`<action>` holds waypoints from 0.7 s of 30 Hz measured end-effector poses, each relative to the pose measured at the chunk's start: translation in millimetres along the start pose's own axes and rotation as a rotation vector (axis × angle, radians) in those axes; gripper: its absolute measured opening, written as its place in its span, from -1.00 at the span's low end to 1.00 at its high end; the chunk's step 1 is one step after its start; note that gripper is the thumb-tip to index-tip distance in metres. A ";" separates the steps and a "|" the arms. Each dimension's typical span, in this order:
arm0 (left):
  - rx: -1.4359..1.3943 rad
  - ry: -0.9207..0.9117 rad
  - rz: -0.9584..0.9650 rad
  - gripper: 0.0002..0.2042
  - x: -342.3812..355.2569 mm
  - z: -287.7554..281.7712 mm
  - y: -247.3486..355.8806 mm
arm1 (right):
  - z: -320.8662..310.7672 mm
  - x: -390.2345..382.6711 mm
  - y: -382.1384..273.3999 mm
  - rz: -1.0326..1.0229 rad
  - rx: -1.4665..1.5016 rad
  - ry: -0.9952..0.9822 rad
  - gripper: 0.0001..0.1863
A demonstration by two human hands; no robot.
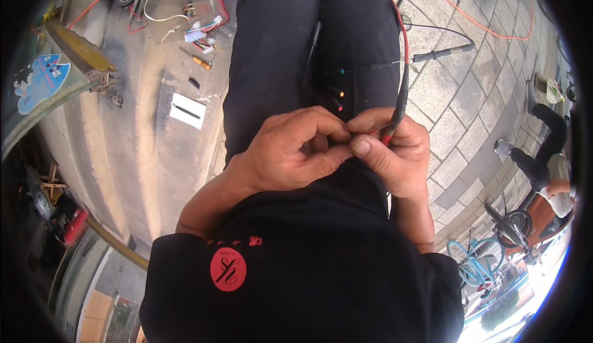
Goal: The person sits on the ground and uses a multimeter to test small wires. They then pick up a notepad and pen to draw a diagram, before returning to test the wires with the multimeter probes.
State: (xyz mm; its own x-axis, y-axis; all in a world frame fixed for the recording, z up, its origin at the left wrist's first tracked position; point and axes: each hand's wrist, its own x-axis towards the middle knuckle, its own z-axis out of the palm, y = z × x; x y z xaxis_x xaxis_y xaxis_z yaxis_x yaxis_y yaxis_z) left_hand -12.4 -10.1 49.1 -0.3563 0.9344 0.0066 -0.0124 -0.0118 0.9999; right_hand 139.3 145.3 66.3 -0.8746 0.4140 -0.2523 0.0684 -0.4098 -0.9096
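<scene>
Both my hands meet above my lap, fingertips almost touching. My left hand (296, 148) is closed in a pinch at the fingertips; what lies between them is too small and hidden to name. My right hand (395, 154) is closed round a red and black cable (401, 99), its thumb and forefinger pinched beside the left fingertips. From there the cable runs up past my right knee. On my dark trousers lie a thin rod with a black handle (441, 53) and a teal tip, a black probe-like piece (315, 37), and small yellow-tipped (340, 94) and red-tipped (340, 107) pieces.
To the left, a clear plastic container (216, 3) holds wires and connectors, with white plugs (201, 35) at its mouth. A white card (188, 111) bears a black strip. Pliers (137, 0) lie farther off. An orange cord (469, 25) crosses the paving; a person (543, 151) and bicycle (475, 263) are right.
</scene>
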 end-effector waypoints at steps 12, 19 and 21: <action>0.089 0.193 -0.208 -0.82 -4.2 5.4 -26.0 | -10.1 -10.2 20.3 -0.008 0.087 0.205 -0.71; 0.557 0.154 -0.067 -0.76 17.9 11.0 -32.0 | -21.5 -12.4 13.6 0.065 0.024 0.274 -0.70; 0.560 0.150 -0.068 -0.79 17.6 10.6 -35.1 | -15.8 -13.8 10.3 0.090 0.042 0.274 -0.72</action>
State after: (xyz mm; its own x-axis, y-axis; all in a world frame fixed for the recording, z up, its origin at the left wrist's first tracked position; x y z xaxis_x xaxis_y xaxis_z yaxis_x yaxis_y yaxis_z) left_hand -8.4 10.4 14.3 -0.5011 0.8652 -0.0197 0.4412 0.2750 0.8542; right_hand 159.7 148.2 55.2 -0.7031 0.5766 -0.4161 0.1145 -0.4857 -0.8666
